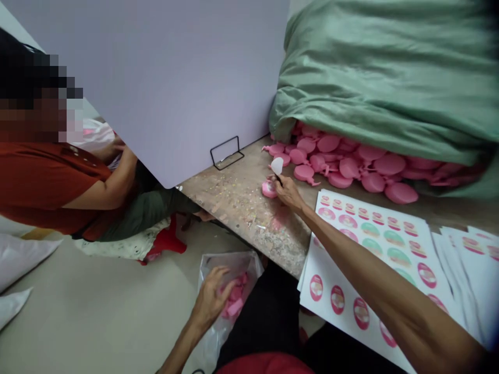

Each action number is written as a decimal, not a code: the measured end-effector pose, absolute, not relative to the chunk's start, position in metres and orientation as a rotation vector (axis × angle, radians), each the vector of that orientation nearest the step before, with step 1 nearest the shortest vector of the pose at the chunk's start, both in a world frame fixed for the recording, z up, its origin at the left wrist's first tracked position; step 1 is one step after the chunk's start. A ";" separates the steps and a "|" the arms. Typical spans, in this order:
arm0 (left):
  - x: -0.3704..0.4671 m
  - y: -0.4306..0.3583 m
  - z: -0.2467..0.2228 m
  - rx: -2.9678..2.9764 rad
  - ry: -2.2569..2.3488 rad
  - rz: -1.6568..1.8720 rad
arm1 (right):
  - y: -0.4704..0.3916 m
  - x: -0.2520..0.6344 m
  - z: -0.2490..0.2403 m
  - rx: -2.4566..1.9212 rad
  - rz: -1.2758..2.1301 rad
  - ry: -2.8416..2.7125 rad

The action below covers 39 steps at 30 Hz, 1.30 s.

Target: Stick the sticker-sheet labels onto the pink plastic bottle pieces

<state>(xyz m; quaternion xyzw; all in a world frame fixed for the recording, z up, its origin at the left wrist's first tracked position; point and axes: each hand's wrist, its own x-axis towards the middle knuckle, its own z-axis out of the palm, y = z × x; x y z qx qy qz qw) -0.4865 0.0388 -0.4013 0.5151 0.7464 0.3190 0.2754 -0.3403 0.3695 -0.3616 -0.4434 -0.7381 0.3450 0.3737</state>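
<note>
Over the worn table top (234,200), my right hand (289,193) has its fingers closed on a thin dark tool with a white rounded sticker (277,165) at its tip. Right beside those fingers a pink round piece (268,189) lies on the table. My left hand (212,297) is at the mouth of a clear plastic bag (251,262), fingers apart, holding nothing. Several pink pieces (234,297) lie inside that bag. Under my right forearm are sticker sheets (337,270) with pink and green labels.
Pink pieces (340,179) spill from a large green sack (382,88) at the back right. A pale panel (175,93) stands behind the table with a black wire stand (227,153) at its foot. Another person (50,182) sits at the left, near white sacks (23,259).
</note>
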 end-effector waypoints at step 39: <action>-0.391 0.385 -0.339 2.239 1.723 0.368 | 0.229 -0.131 -0.326 -1.550 1.143 -1.027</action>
